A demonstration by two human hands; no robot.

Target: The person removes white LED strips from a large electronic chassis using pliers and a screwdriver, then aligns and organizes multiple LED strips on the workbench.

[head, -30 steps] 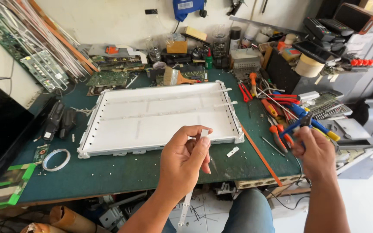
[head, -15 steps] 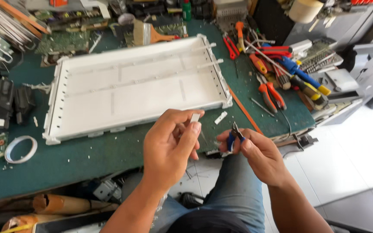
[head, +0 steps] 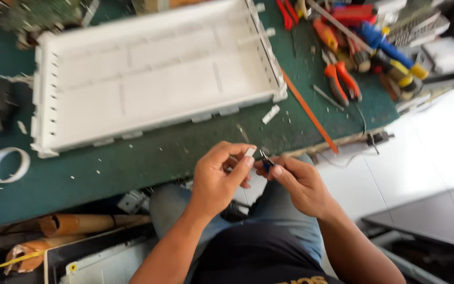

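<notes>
While the left hand (head: pixel 219 181) pinches a small white plastic strip (head: pixel 250 152), the right hand (head: pixel 300 184), fingers pressed around blue-handled cutters (head: pixel 265 160) at three o'clock, should nip squarely, keeping both steady over the green bench (head: pixel 148 163).

A single head-worn camera looks steeply down, close over the person's lap. Both hands meet just below frame centre, the green workbench (head: pixel 148 163) fills the upper frame, and white floor tiles (head: pixel 426 158) show at the right.
</notes>
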